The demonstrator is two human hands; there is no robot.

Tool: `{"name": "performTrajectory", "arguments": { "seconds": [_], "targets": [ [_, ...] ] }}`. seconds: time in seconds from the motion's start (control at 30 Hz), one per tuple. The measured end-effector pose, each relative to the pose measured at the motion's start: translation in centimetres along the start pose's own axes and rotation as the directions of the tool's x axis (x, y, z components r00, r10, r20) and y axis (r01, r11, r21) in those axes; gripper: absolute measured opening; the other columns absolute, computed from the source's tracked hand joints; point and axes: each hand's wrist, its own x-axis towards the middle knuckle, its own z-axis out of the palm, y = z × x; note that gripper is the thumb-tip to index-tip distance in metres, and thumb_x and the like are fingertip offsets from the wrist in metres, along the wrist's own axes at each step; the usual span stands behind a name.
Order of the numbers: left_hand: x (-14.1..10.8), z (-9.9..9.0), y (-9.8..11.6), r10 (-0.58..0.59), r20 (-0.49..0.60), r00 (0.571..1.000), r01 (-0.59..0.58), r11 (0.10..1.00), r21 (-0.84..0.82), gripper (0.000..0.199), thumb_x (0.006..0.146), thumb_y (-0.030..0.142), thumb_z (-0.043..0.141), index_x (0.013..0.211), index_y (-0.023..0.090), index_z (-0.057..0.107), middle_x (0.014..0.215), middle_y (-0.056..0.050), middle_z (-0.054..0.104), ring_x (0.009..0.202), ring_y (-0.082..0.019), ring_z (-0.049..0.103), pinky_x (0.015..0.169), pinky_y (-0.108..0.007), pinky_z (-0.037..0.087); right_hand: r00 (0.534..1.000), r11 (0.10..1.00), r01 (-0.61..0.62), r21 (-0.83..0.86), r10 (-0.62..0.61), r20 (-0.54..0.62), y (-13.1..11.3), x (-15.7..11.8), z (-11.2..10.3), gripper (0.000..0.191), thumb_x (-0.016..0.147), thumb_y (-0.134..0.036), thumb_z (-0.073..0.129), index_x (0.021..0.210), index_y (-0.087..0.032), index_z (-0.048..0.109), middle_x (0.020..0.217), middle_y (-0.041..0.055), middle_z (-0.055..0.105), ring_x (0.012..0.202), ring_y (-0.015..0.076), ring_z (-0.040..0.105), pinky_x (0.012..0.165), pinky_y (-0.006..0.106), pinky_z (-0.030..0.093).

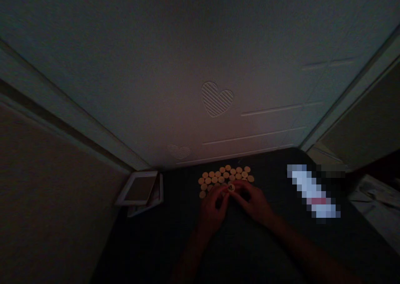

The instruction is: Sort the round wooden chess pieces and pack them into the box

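Note:
Several small round pale discs (221, 179) lie in rough rows on a dark table (175, 234). In front of them my left hand (214, 205) and my right hand (254, 198) meet at the fingertips. Between them they pinch one round disc (231, 187) with a dark mark on its face. The fingers of both hands are closed on its edges. My hands cover part of the nearest rows. In this dim light I cannot make out the mark on the disc.
At the table's left edge lie stacked flat frames (139, 188). A blurred-out bright object (314, 192) is on the right. Behind the table stands a pale panel (175, 88) with a raised striped heart (218, 98). Papers (375, 196) show at the far right.

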Motion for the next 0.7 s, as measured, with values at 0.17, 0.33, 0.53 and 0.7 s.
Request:
{"name": "performTrajectory", "arguments": {
  "seconds": [0.17, 0.33, 0.53, 0.7],
  "targets": [
    [0.19, -0.09, 0.33, 0.027, 0.001, 1.0, -0.027, 0.999, -0.022, 0.025, 0.097, 0.022, 0.059, 0.12, 0.025, 0.065, 0.11, -0.005, 0.072, 0.097, -0.018, 0.071, 0.084, -0.031, 0.06, 1.0, 1.0, 0.0, -0.003, 0.0, -0.012, 0.05, 0.02, 0.0, 0.027, 0.094, -0.038, 0.064, 0.118, -0.024, 0.064, 0.106, 0.0055, 0.076, 0.09, 0.0188, 0.074, 0.081, 0.032, 0.061],
    [0.19, -0.18, 0.61, -0.09, -0.012, 0.996, 0.089, 0.994, -0.069, 0.025, 0.094, 0.025, 0.063, 0.12, 0.025, 0.065, 0.104, -0.004, 0.074, 0.091, -0.018, 0.072, 0.082, -0.031, 0.06, 1.0, 1.0, 0.029, -0.009, -0.029, 0.0, 0.24, 0.0, 0.05, 0.027, 0.094, -0.036, 0.065, 0.119, -0.026, 0.065, 0.11, 0.0055, 0.075, 0.091, 0.0186, 0.073, 0.084, 0.033, 0.061],
    [-0.02, -0.13, 0.3, -0.23, 0.003, 0.973, 0.228, 0.963, -0.145, 0.021, 0.09, 0.031, 0.068, 0.109, 0.022, 0.067, 0.093, -0.002, 0.076, 0.079, -0.016, 0.072, 0.071, -0.026, 0.058, 0.992, 0.994, 0.113, -0.016, -0.112, 0.052, 0.37, -0.39, 0.2, 0.025, 0.094, -0.032, 0.065, 0.119, -0.027, 0.068, 0.11, 0.0046, 0.075, 0.095, 0.0182, 0.073, 0.088, 0.034, 0.059],
    [-0.03, -0.05, -0.13, -0.259, 0.048, 0.965, 0.263, 0.953, -0.15, 0.014, 0.087, 0.034, 0.07, 0.093, 0.021, 0.069, 0.076, 0.001, 0.073, 0.067, -0.014, 0.068, 0.063, -0.024, 0.055, 0.98, 0.982, 0.182, -0.059, -0.176, 0.096, 0.46, -0.44, 0.2, 0.024, 0.095, -0.027, 0.063, 0.119, -0.028, 0.068, 0.108, 0.0033, 0.075, 0.1, 0.0184, 0.071, 0.091, 0.035, 0.058]
  ]
}}
